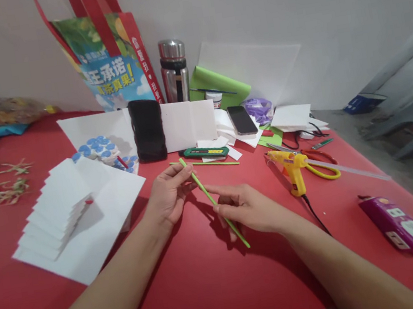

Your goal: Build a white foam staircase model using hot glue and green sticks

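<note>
both hands pinch a thin rolled green paper stick (pixel 214 201) held slantwise above the red table (pixel 196 286), left hand (pixel 168 194) closed near its far end, right hand (pixel 244 208) closed nearer, steadying it; yellow glue gun (pixel 292 167) right.

Red-handled tote bag (pixel 113 59) w/ Chinese print: blue panel "承诺", yellow "真果!"; rest too small/blurred to read.

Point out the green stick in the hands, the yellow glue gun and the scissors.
green stick (pixel 205 193), head view, on the shaft between the two hands.
yellow glue gun (pixel 293 165), head view, on the body above the handle.
scissors (pixel 327 171), head view, on the yellow handle loop.
</note>
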`<state>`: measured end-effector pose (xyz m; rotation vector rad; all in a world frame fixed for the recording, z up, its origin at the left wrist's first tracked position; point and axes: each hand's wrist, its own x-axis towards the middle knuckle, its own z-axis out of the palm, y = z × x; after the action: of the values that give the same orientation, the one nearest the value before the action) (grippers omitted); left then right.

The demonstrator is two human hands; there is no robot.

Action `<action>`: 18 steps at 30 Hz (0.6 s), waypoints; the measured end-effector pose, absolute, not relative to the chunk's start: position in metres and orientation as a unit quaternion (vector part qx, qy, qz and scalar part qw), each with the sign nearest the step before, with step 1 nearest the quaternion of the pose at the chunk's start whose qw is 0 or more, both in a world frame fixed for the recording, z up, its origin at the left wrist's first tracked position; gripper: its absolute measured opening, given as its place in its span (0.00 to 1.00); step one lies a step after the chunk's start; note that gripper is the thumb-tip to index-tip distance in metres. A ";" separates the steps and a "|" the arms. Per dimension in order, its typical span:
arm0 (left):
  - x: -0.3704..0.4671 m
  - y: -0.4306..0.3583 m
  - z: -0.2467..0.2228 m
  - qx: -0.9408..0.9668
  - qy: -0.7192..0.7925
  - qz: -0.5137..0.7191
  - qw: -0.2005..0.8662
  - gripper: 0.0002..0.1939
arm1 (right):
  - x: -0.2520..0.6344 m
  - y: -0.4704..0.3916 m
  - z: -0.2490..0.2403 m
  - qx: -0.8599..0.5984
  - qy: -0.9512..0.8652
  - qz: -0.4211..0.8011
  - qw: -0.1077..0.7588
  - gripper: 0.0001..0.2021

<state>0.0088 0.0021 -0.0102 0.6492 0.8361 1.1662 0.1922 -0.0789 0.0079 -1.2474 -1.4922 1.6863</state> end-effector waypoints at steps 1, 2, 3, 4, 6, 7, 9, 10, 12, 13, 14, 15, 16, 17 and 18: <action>0.009 0.003 -0.011 0.291 0.375 0.526 0.706 0.20 | 0.193 -0.078 0.008 -0.458 -0.571 0.621 0.281 0.29; 0.009 0.003 -0.012 0.290 0.374 0.527 0.706 0.20 | 0.193 -0.078 0.008 -0.451 -0.585 0.614 0.279 0.27; 0.009 0.003 -0.012 0.289 0.373 0.530 0.705 0.20 | 0.193 -0.078 0.008 -0.445 -0.600 0.606 0.274 0.26; 0.009 0.003 -0.012 0.289 0.373 0.532 0.702 0.20 | 0.192 -0.078 0.009 -0.443 -0.615 0.594 0.269 0.23; 0.009 0.003 -0.011 0.292 0.379 0.540 0.693 0.21 | 0.190 -0.079 0.010 -0.459 -0.632 0.565 0.266 0.17; 0.010 0.002 -0.010 0.292 0.384 0.544 0.686 0.22 | 0.188 -0.079 0.010 -0.475 -0.632 0.549 0.271 0.15; 0.011 0.002 -0.009 0.292 0.397 0.549 0.675 0.23 | 0.184 -0.080 0.009 -0.507 -0.621 0.523 0.290 0.13; 0.012 0.001 -0.009 0.291 0.402 0.551 0.671 0.23 | 0.183 -0.080 0.008 -0.520 -0.616 0.511 0.298 0.13; 0.013 0.000 -0.009 0.284 0.404 0.551 0.673 0.24 | 0.181 -0.079 0.005 -0.534 -0.617 0.486 0.313 0.14; 0.013 -0.001 -0.010 0.279 0.403 0.549 0.677 0.23 | 0.181 -0.079 0.003 -0.536 -0.622 0.473 0.319 0.14; 0.014 -0.001 -0.010 0.274 0.401 0.545 0.683 0.22 | 0.181 -0.079 0.002 -0.534 -0.629 0.464 0.323 0.15; 0.014 -0.001 -0.010 0.271 0.398 0.539 0.691 0.21 | 0.181 -0.078 0.001 -0.531 -0.635 0.458 0.326 0.15; 0.014 -0.002 -0.010 0.269 0.397 0.531 0.699 0.19 | 0.182 -0.078 0.001 -0.527 -0.640 0.454 0.327 0.17; 0.013 -0.002 -0.011 0.270 0.396 0.521 0.706 0.18 | 0.182 -0.079 0.001 -0.525 -0.643 0.452 0.329 0.19; 0.013 -0.002 -0.011 0.272 0.395 0.513 0.712 0.18 | 0.182 -0.079 0.002 -0.524 -0.644 0.449 0.330 0.20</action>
<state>0.0131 -0.0023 -0.0108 0.6042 0.8757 1.1373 0.1822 -0.0787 0.0016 -1.3709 -1.6846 1.1744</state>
